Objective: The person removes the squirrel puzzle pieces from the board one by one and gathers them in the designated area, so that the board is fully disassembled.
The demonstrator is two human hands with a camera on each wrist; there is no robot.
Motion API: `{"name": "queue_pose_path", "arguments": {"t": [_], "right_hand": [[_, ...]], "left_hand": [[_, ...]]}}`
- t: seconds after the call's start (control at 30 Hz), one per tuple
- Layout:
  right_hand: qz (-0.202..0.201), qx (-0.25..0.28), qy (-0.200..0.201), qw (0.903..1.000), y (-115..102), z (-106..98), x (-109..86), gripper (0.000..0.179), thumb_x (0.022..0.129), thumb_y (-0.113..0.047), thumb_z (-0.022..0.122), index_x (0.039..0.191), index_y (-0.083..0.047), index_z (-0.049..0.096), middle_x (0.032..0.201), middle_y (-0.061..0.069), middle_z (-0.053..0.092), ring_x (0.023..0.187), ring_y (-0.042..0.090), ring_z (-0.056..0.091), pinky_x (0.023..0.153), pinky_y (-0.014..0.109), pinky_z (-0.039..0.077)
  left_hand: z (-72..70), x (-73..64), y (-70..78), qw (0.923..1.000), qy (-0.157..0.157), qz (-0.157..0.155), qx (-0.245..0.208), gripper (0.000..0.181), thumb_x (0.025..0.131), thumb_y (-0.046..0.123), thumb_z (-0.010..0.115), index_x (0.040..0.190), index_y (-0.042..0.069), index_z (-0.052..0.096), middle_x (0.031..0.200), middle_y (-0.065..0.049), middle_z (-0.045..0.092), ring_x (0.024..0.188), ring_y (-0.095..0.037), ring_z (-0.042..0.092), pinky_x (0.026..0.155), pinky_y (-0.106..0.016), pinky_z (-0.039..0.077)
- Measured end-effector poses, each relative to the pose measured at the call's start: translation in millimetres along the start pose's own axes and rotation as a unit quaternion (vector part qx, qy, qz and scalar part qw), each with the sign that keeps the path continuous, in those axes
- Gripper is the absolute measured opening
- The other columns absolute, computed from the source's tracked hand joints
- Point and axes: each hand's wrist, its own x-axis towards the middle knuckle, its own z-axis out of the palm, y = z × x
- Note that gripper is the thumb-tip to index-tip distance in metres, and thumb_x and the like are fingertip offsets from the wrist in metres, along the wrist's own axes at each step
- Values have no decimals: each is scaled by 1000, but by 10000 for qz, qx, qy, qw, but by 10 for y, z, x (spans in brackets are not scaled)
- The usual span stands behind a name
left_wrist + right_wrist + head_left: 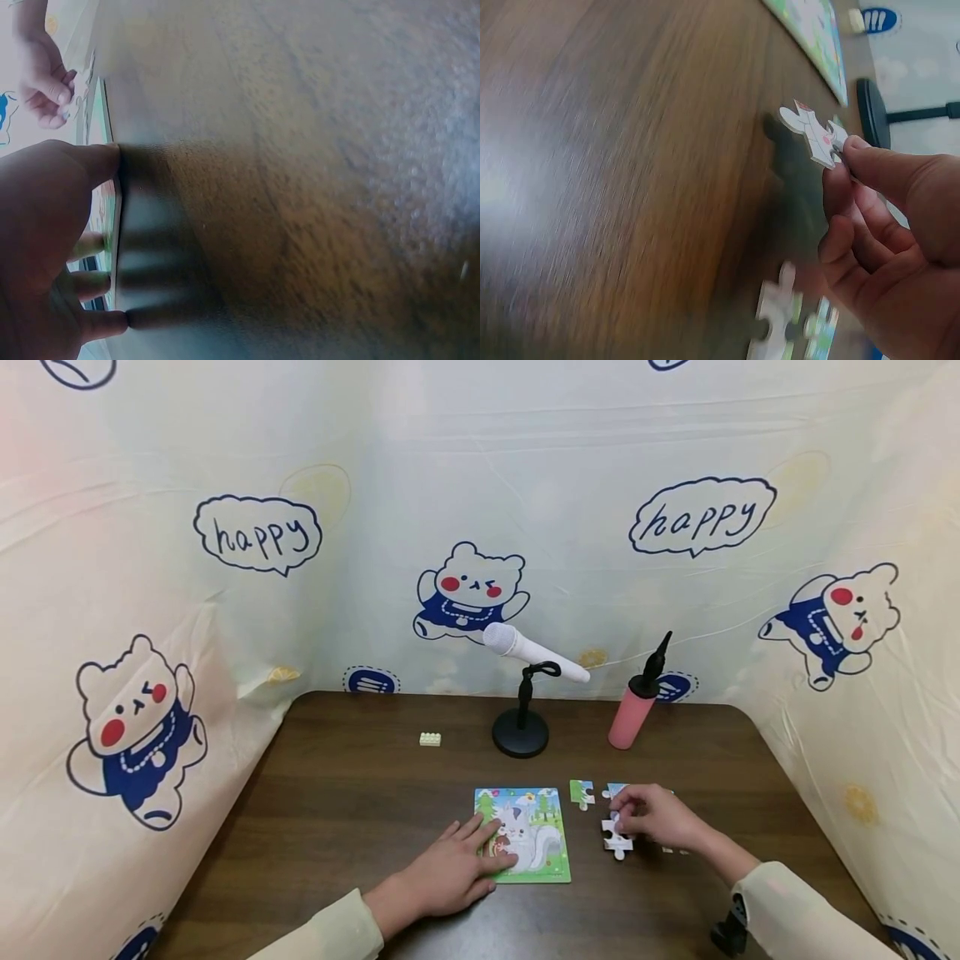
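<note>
My left hand (457, 870) lies with spread fingers over the left edge of a square puzzle board (553, 853) printed with a white squirrel among green trees. To the right of the board, my right hand (666, 817) pinches a mostly white jigsaw piece (816, 139) between thumb and fingertips. That piece is held above the tabletop, over its own shadow, in the right wrist view. A green and blue jigsaw piece (581, 792) lies near the board's upper right corner. More loose pieces, including a pale one (776, 319), lie near my right hand, which partly hides them in the head view.
Toward the back of the brown table (352, 777) a white microphone (540, 653) sits on a black stand (521, 737). A pink hand pump (632, 718) stands to its right, a small cream toy brick (430, 739) to its left. Printed curtain encloses the table.
</note>
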Motion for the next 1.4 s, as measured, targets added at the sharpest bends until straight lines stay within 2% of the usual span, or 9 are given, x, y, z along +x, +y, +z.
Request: {"name": "queue_pose_path", "arguments": {"t": [0.27, 0.57, 0.77, 0.97, 1.13, 1.4], "right_hand": [[277, -241, 263, 9990, 117, -78, -82, 17, 92, -12, 77, 105, -5, 69, 88, 5, 66, 74, 17, 58, 60, 28, 50], [340, -911, 474, 9941, 137, -78, -24, 16, 89, -11, 80, 101, -7, 71, 83, -1, 66, 74, 14, 58, 67, 26, 49], [466, -1055, 548, 9918, 130, -57, 13, 13, 88, -9, 80, 99, -7, 73, 80, -3, 65, 72, 13, 56, 65, 26, 47], [656, -1138, 649, 9892, 140, -16, 4, 13, 87, -9, 81, 97, -8, 74, 78, -2, 63, 71, 14, 55, 65, 27, 46], [532, -1255, 718, 9881, 130, 4, -15, 13, 87, -10, 82, 98, -8, 74, 77, -3, 62, 70, 13, 53, 64, 27, 44], [406, -1110, 627, 9910, 80, -6, 7, 12, 90, -10, 78, 101, -7, 74, 79, -1, 63, 72, 15, 55, 65, 26, 47]], "left_hand": [[19, 12, 0, 10000, -6, -25, 33, 49, 105, 48, 53, 152, 50, 42, 169, -5, 30, 154, -39, 28, 113, -66, 36], [8, 37, -20, 9999, 107, 54, -65, 49, 104, 47, 55, 152, 49, 44, 168, -6, 31, 154, -39, 29, 112, -66, 37], [-10, 36, -24, 9997, 189, 116, -84, 48, 104, 46, 57, 151, 48, 47, 166, -7, 35, 152, -41, 31, 111, -66, 39], [6, 39, -16, 9998, 157, 42, -146, 47, 103, 46, 58, 149, 49, 49, 166, -6, 35, 152, -41, 32, 111, -66, 38], [29, 37, -18, 9997, 147, -3, -203, 46, 102, 47, 59, 147, 49, 51, 166, -6, 36, 153, -40, 31, 111, -66, 38], [68, 12, -29, 9992, 385, 25, -140, 53, 101, 48, 61, 152, 47, 46, 164, -6, 38, 152, -38, 33, 112, -70, 33]]}}
